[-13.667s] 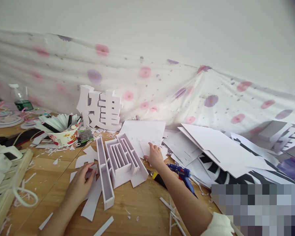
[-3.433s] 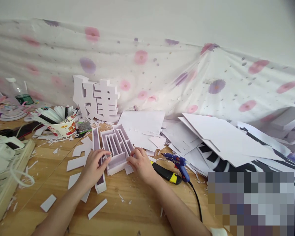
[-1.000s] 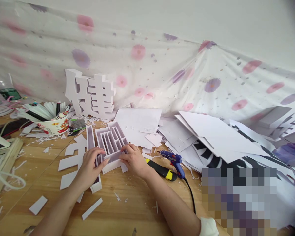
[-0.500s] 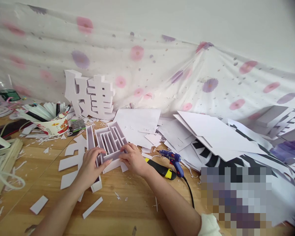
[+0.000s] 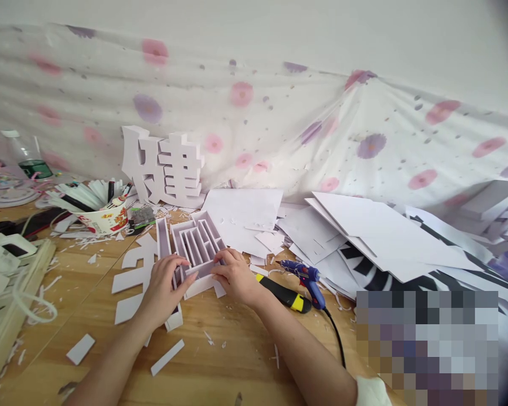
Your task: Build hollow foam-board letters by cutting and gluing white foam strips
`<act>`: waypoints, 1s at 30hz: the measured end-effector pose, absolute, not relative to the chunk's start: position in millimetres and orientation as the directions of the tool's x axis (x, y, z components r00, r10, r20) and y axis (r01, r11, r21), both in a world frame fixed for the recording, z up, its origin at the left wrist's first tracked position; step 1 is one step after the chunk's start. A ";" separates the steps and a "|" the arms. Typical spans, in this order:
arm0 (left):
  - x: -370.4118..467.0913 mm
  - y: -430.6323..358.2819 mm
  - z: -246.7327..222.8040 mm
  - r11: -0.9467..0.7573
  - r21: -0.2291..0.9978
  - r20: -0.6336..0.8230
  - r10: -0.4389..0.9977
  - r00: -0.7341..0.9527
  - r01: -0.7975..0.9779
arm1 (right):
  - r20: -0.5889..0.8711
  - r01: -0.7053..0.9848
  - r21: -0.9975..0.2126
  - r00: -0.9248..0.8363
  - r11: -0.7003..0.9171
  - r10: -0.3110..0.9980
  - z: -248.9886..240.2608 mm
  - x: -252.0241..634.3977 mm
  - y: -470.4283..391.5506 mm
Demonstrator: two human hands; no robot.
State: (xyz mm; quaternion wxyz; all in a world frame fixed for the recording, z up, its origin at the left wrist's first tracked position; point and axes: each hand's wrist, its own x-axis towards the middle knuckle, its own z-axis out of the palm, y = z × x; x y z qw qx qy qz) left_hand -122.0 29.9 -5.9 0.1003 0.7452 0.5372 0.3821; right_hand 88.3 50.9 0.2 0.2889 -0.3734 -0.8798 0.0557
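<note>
A hollow white foam-board character lies open side up on the wooden table, with thin upright walls forming narrow slots inside. My left hand is curled over its near left part, thumb at the near wall and fingers on the left edge. At the near right corner, my right hand pinches the wall with bent fingers. Flat cut foam-board pieces lie to the left, partly hidden under the character. Right of my right hand are a black and yellow utility knife and a blue glue gun with a black cord.
A finished white 3D character stands against the flowered plastic sheet. A paper tub of markers is at the left, with a power strip nearer. Stacked white boards cover the right. Small offcuts litter the table.
The camera view has turned slightly left, so everything sits further right in the picture. Both hands keep the same hold on the foam-board character, which has not visibly moved on the table.
</note>
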 end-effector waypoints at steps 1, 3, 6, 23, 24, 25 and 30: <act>-121.9 29.9 -6.2 -0.405 0.557 0.465 0.875 0.131 0.725 | 0.467 0.626 -0.313 -0.554 0.715 0.689 0.4 88.3 50.9; -122.0 30.6 -7.5 -0.405 0.559 0.467 0.875 0.129 0.723 | 0.464 0.629 -0.311 -0.554 0.712 0.692 0.6 88.5 51.1; -123.1 32.8 -9.6 -0.402 0.570 0.465 0.877 0.122 0.717 | 0.464 0.628 -0.306 -0.558 0.716 0.688 1.3 89.1 51.4; -123.4 33.5 -10.7 -0.413 0.579 0.485 0.867 0.110 0.704 | 0.390 0.702 0.160 -0.691 0.694 0.609 -3.1 80.4 50.6; -123.6 33.7 -11.0 -0.415 0.576 0.488 0.866 0.111 0.704 | 0.387 0.705 0.176 -0.691 0.687 0.610 -3.0 79.7 50.6; -123.7 33.9 -11.3 -0.415 0.575 0.489 0.865 0.111 0.704 | 0.384 0.707 0.191 -0.693 0.681 0.610 -2.8 78.9 50.4; -123.5 34.3 -11.2 -0.411 0.577 0.482 0.869 0.112 0.706 | 0.385 0.710 0.265 -0.698 0.652 0.604 -2.9 74.1 49.6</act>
